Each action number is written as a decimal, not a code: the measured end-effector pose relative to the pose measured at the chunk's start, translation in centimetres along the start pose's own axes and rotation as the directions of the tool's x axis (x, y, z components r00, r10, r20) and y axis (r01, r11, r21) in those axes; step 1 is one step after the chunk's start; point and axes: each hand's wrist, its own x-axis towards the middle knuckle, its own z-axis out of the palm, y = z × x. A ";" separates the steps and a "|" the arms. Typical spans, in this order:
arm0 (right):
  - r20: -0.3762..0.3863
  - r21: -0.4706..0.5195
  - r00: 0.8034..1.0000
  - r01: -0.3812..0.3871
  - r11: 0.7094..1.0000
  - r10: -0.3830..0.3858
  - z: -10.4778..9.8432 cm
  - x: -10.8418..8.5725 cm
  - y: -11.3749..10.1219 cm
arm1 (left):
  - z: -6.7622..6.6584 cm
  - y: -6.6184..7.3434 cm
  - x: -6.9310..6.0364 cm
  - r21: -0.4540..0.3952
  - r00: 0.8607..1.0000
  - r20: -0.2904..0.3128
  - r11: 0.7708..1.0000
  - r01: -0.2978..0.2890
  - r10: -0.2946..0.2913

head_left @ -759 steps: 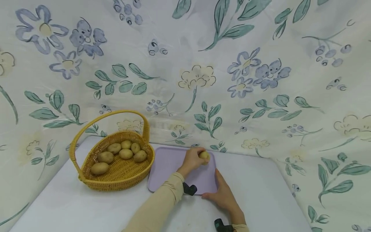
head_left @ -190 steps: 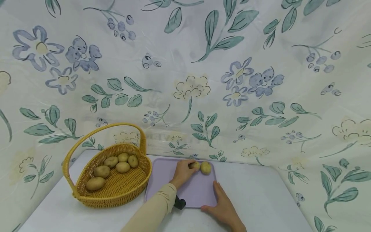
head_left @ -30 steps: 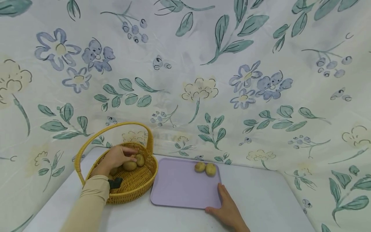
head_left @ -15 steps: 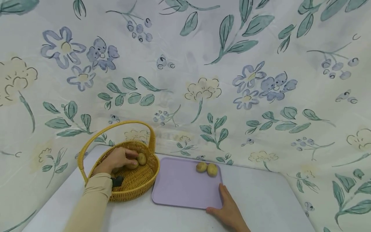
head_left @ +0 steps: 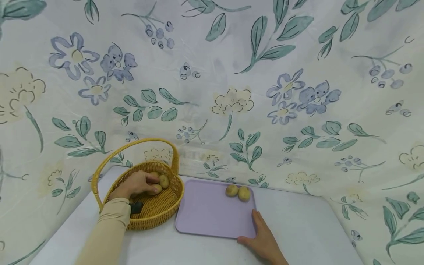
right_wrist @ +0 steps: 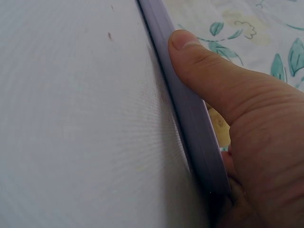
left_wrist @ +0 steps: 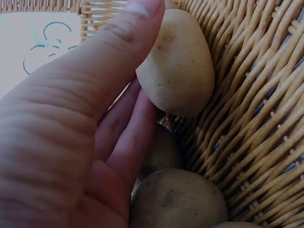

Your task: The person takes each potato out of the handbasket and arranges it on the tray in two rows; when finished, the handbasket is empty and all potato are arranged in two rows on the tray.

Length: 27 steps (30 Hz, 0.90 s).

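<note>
My left hand reaches into the yellow wicker basket. Its thumb and fingers pinch a potato, partly covered by the hand. Close up in the left wrist view, the thumb lies against a pale potato, with the fingers behind it; darker potatoes sit below. Another potato is just beyond the fingertips. At the near right corner of the lilac tray, my right hand rests with straight fingers along the side and the thumb on the front rim.
Two potatoes lie side by side in the tray's far right corner. The basket's tall arched handle rises above my left forearm. Basket and tray stand close together on a white table, with a floral cloth behind.
Since several seconds ago, my left hand has left the tray, leaving a second potato there, and gone into the basket. In the last second its fingers have closed in on a potato. The right hand stays.
</note>
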 end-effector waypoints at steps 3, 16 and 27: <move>0.003 0.001 1.000 -0.003 1.000 0.003 0.0 0.1 0.0 | 0.0 0.1 -0.1 0.008 1.000 -0.005 1.000 0.002 -0.002; 0.015 -0.008 1.000 -0.015 1.000 0.015 -0.2 0.1 -0.3 | 0.1 0.2 -0.3 0.040 1.000 -0.002 0.999 -0.010 0.010; 0.024 -0.004 1.000 -0.017 1.000 0.017 -0.2 0.1 -0.2 | 0.2 0.2 -0.1 0.049 1.000 0.020 0.999 0.005 -0.006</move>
